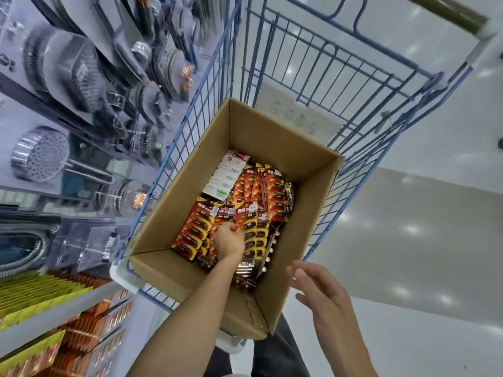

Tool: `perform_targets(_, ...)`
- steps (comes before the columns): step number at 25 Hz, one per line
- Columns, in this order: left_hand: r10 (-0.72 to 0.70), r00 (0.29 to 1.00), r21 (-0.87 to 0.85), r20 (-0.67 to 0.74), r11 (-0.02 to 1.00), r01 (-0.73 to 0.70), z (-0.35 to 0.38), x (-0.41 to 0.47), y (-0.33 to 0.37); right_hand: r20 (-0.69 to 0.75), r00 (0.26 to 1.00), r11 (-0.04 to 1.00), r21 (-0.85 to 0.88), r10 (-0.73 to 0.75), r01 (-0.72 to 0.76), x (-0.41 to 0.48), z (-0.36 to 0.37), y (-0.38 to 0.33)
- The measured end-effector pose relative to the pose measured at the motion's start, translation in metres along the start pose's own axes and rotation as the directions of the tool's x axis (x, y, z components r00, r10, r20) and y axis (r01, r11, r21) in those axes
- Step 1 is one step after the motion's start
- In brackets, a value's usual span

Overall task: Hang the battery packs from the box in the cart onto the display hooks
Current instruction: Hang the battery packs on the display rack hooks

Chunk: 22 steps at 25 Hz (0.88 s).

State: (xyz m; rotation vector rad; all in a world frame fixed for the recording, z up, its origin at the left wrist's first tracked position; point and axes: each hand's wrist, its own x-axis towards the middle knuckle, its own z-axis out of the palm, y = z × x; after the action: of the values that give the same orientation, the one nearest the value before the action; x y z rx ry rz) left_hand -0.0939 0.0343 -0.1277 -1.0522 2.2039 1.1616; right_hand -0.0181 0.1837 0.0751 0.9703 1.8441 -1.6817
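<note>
Left hand: reaches down into the box on an outstretched bare forearm. Its fingers are curled onto a red battery pack near the top of the pile and grip its lower edge.
Right hand: hovers outside the near right corner of the box with palm turned inward and fingers spread and relaxed. It holds nothing and is just apart from the cardboard.
Battery packs: red and orange carded packs lie in loose overlapping stacks across the bottom of the box, some flat and some on edge. One white-backed pack lies face down at the far left of the heap.
Cardboard box: open-topped with plain brown walls, it sits inside the cart and fills most of the cart's near end.
Cart: a blue wire shopping cart with its push handle at the upper right, standing just beside the shelving.
Display shelving: at the lower left, rows of yellow and orange carded packs hang close together, blurred. Above them are packaged shower heads.
Floor: pale and glossy, with light reflections.
</note>
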Motion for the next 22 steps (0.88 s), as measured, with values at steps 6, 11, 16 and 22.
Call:
perform_targets(6,0.191,0.981,-0.362,-0.032,0.913,-0.19,-0.108,-0.052,0.026,0.003,0.999,0.992,-0.113,-0.047,0.047,0.026,0.021,-0.018)
perform_targets(11,0.038,0.998,-0.663,0.053,0.749,0.007,-0.181,-0.097,0.012,0.08,0.986,0.948,-0.295,0.149,-0.12,0.126,0.085,-0.015)
perform_targets(16,-0.107,0.986,-0.746,0.13,0.644,0.168,-0.2,-0.122,-0.017,0.007,0.94,0.854,-0.42,0.342,-0.308,0.209,0.115,0.043)
perform_targets(22,-0.207,0.968,-0.766,0.139,0.597,0.237,-0.203,-0.143,-0.043,-0.189,0.931,0.799,-0.477,0.313,-0.366,0.218,0.121,0.081)
